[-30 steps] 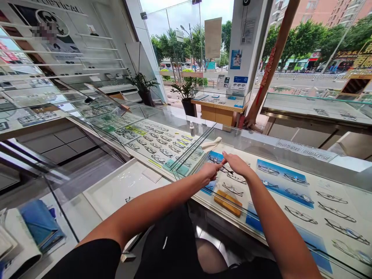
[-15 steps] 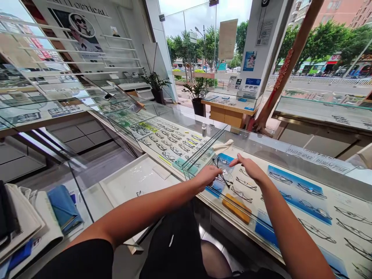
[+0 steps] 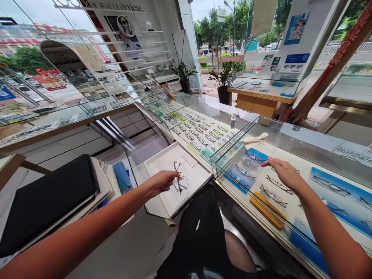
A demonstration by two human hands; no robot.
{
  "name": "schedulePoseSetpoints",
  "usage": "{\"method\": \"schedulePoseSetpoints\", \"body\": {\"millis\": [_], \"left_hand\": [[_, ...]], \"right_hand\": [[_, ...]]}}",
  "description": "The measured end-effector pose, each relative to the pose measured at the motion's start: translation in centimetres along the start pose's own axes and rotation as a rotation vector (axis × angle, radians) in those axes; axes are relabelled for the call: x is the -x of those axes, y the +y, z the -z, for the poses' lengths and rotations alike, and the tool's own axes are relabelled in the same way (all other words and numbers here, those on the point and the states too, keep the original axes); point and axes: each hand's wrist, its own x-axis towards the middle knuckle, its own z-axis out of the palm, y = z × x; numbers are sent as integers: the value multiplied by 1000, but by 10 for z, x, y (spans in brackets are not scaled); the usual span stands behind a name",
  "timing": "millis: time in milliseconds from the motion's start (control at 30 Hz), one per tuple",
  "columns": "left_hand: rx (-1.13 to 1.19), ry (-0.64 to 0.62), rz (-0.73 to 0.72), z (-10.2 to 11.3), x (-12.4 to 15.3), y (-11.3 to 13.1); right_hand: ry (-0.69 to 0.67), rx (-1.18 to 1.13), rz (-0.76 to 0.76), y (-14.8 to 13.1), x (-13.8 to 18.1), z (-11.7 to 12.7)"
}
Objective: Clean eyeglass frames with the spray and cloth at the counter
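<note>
My left hand (image 3: 164, 182) is closed on a pair of eyeglasses (image 3: 179, 167), which it holds over a white pulled-out drawer (image 3: 158, 162). A second pair may lie in the drawer beneath; the lenses and frames overlap too much to separate. My right hand (image 3: 281, 172) is over the glass display case, fingers stretched to the left, with nothing visible in them. Near its fingertips, several eyeglasses (image 3: 245, 170) rest on a blue card (image 3: 231, 180) inside the case. A yellow-orange block (image 3: 267, 210) lies toward the case's front edge.
Beyond the drawer, a display counter (image 3: 178, 135) holds rows of eyeglasses. A small bottle (image 3: 233, 121) and a pale cloth (image 3: 255, 139) are near the case's corner. To the left are a black folder (image 3: 55, 197) and a blue case (image 3: 121, 177).
My left hand has carried the eyeglasses left from above the display case to above the drawer. My right hand stays over the case. The view has turned left.
</note>
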Motion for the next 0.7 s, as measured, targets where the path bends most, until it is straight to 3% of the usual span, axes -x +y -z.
{"method": "schedulePoseSetpoints", "body": {"millis": [100, 233, 400, 700], "left_hand": [[27, 93, -5, 28, -26, 1], [24, 201, -16, 50, -85, 19], [-3, 319, -11, 62, -175, 50], [9, 430, -12, 75, -322, 86]], "right_hand": [[-58, 118, 68, 3, 2, -14], [-125, 309, 210, 5, 6, -34], [-82, 514, 325, 16, 5, -48], [-42, 557, 407, 40, 10, -49]]}}
